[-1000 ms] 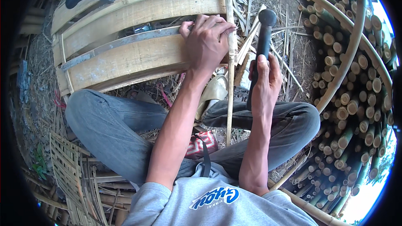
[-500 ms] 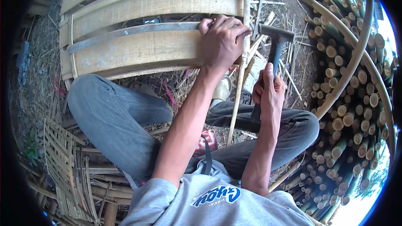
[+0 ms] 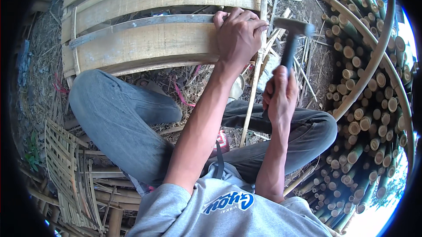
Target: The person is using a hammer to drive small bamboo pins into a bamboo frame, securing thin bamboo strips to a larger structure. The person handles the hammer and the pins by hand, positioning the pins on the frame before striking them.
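Note:
My left hand [image 3: 239,32] grips the right end of a frame of flat bamboo slats [image 3: 149,46], fingers curled over the top of a wide slat where a thin upright strip [image 3: 257,74] crosses it. My right hand [image 3: 280,96] holds a hammer [image 3: 291,35] by its dark handle. The metal head is tilted up, just to the right of my left hand and a little apart from the strip. I sit on the ground with both legs in grey trousers under the frame.
Stacked round bamboo poles [image 3: 367,105], seen end on, fill the right side behind a curved bamboo strip [image 3: 373,61]. A woven bamboo mat [image 3: 66,171] lies at the lower left. Split strips and dry scraps [image 3: 303,70] litter the ground.
The hammer has swung from upright to head tilted toward the strip near my left hand. My left hand keeps its grip on the slat end. The view shifted slightly.

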Demonstrator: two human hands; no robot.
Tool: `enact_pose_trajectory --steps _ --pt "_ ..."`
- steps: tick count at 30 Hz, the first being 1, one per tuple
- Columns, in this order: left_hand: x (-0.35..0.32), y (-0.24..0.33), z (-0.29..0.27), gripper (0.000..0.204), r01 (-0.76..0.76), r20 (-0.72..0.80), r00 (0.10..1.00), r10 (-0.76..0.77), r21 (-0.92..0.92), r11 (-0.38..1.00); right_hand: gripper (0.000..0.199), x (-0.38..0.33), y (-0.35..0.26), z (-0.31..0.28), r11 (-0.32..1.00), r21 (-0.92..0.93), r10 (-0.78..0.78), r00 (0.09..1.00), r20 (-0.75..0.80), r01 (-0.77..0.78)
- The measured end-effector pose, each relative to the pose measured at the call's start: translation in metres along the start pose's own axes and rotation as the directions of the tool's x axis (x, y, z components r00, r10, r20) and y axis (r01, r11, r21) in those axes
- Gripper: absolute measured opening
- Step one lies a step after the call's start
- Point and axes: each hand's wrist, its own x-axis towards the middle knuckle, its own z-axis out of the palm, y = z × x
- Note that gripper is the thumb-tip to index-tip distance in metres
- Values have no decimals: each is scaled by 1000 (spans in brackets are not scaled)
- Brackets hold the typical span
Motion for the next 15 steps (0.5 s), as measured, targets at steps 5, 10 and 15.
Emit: enact_pose_trajectory --steps 5,10,15 --pt "0 -1 -1 7 9 30 999 -9 -5 1000 37 2 1 7 996 -19 -83 996 -12 83" --pt "-2 -3 0 7 12 30 999 -12 25 1000 44 8 10 8 976 -215 -25 999 -41 15" --pt "0 0 -1 8 -7 32 999 7 10 1000 45 5 11 5 962 -256 -119 989 -88 93"
